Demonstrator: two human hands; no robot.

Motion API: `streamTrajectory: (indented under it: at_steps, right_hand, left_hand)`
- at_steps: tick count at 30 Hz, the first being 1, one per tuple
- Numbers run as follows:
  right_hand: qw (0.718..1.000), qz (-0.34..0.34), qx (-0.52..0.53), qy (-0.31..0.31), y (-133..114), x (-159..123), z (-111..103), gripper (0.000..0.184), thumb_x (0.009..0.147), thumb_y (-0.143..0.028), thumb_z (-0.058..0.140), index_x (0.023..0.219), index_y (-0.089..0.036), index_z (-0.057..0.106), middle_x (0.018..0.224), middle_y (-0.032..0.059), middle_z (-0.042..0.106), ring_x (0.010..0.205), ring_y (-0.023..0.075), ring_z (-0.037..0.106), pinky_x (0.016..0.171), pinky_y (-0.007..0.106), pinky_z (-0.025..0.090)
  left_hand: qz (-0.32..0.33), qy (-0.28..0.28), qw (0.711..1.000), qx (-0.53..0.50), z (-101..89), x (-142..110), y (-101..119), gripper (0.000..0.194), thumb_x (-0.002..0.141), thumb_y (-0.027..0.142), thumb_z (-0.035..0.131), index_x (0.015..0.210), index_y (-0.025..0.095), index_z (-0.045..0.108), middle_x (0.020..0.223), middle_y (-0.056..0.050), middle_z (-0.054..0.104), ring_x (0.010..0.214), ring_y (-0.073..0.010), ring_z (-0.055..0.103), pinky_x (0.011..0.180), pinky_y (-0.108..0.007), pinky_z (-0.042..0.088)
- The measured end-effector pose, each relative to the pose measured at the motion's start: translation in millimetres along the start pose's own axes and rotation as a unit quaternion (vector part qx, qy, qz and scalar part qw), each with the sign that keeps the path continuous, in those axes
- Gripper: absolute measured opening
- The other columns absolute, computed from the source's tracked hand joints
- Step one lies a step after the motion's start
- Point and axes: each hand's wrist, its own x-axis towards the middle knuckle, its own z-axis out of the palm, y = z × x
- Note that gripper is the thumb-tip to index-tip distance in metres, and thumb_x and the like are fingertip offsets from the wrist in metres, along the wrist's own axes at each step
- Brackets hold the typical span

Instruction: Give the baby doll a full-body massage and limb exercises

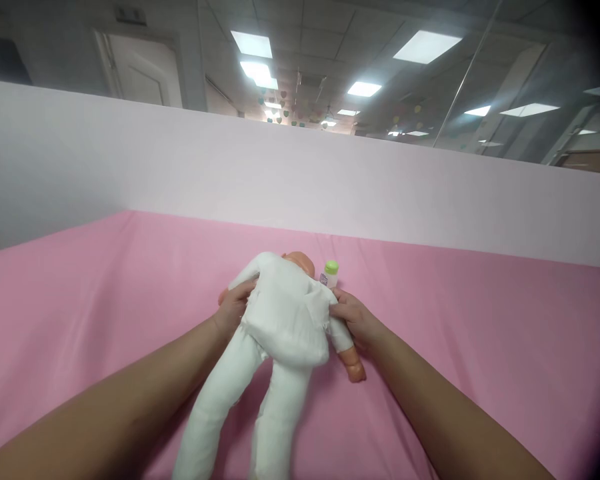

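Observation:
A baby doll (280,313) with a white cloth body and plastic head and hands lies on the pink sheet (80,300), head away from me, legs toward me. My left hand (233,308) grips the doll's left side at the torso. My right hand (353,319) is closed on its right side near the arm. A small white bottle with a green cap (330,273) stands just beyond my right hand, beside the doll's head.
The pink sheet covers a wide flat surface on all sides. A pale partition wall (300,180) runs along its far edge. Behind it are a door and ceiling lights.

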Motion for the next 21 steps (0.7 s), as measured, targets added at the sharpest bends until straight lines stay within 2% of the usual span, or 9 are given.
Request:
streamTrajectory:
  at_steps: [3,6,9,11,13,16,18,19,21]
  right_hand:
    - [0.990,0.011,-0.127,0.055,0,2,-6,0.031,0.079,-0.031,0.067,0.109,-0.022,0.064,0.088,0.0017,0.072,0.073,0.0215,0.065,0.065,0.032,0.050]
    - [0.956,-0.013,-0.274,0.100,-2,2,-9,0.031,0.082,-0.035,0.066,0.110,-0.022,0.066,0.095,0.0032,0.074,0.080,0.0229,0.068,0.068,0.032,0.051]
    - [0.916,-0.032,-0.380,0.124,-4,1,-12,0.031,0.085,-0.037,0.065,0.114,-0.025,0.067,0.099,0.0035,0.075,0.083,0.0228,0.069,0.069,0.032,0.051]
    - [0.891,-0.032,-0.434,0.128,-3,2,-15,0.029,0.087,-0.036,0.063,0.114,-0.027,0.068,0.098,0.0034,0.075,0.082,0.0225,0.069,0.068,0.031,0.050]
    - [0.862,-0.025,-0.487,0.137,-3,3,-19,0.029,0.087,-0.037,0.064,0.113,-0.027,0.069,0.100,0.0050,0.075,0.083,0.0235,0.069,0.068,0.032,0.048]
    - [0.800,-0.048,-0.575,0.165,-4,7,-21,0.033,0.087,-0.038,0.067,0.116,-0.023,0.071,0.108,0.0111,0.074,0.096,0.0288,0.067,0.077,0.037,0.047]
    - [0.751,-0.085,-0.630,0.179,-5,8,-20,0.028,0.088,-0.033,0.065,0.112,-0.021,0.073,0.109,0.0133,0.074,0.102,0.0313,0.063,0.083,0.040,0.045]
    - [0.732,-0.101,-0.651,0.177,-6,7,-18,0.023,0.089,-0.030,0.063,0.107,-0.021,0.074,0.107,0.0130,0.074,0.101,0.0311,0.061,0.084,0.040,0.043]
    - [0.717,-0.121,-0.667,0.164,-6,6,-14,0.016,0.090,-0.024,0.059,0.093,-0.022,0.074,0.100,0.0105,0.074,0.094,0.0282,0.060,0.082,0.039,0.042]
  left_hand:
    - [-0.034,-0.048,0.998,0.009,-0.7,0,-1,0.034,0.070,0.032,0.080,0.098,0.012,0.075,0.072,-0.007,0.074,0.079,-0.0303,0.074,0.076,-0.040,0.061]
    - [-0.072,-0.073,0.994,0.049,-0.6,-3,-2,0.055,0.078,0.053,0.076,0.112,0.010,0.072,0.094,-0.016,0.077,0.098,-0.0371,0.073,0.089,-0.048,0.059]
    - [-0.059,-0.094,0.989,0.100,-0.8,-3,-5,0.055,0.082,0.048,0.074,0.123,0.011,0.067,0.107,-0.017,0.076,0.109,-0.0383,0.070,0.096,-0.051,0.056]
    - [-0.035,-0.121,0.982,0.139,-1.9,1,-9,0.053,0.083,0.040,0.073,0.127,0.011,0.064,0.110,-0.016,0.076,0.113,-0.0378,0.069,0.098,-0.050,0.054]
    - [-0.016,-0.139,0.971,0.193,-4.7,7,-13,0.056,0.082,0.039,0.073,0.130,0.012,0.062,0.113,-0.016,0.075,0.114,-0.0376,0.068,0.098,-0.048,0.054]
    - [0.017,-0.103,0.947,0.305,-11.4,17,-15,0.064,0.080,0.047,0.075,0.133,0.017,0.058,0.121,-0.016,0.072,0.117,-0.0358,0.066,0.095,-0.043,0.055]
    - [0.061,-0.048,0.905,0.418,-15.9,20,-14,0.061,0.079,0.053,0.075,0.127,0.018,0.061,0.123,-0.015,0.071,0.116,-0.0344,0.066,0.091,-0.040,0.055]
    - [0.080,-0.023,0.868,0.490,-17.5,20,-12,0.056,0.079,0.055,0.074,0.118,0.017,0.064,0.117,-0.014,0.072,0.111,-0.0341,0.067,0.088,-0.040,0.055]
    - [0.105,0.015,0.766,0.634,-18.5,17,-7,0.044,0.083,0.060,0.067,0.094,0.018,0.066,0.097,-0.011,0.074,0.092,-0.0323,0.070,0.076,-0.040,0.053]
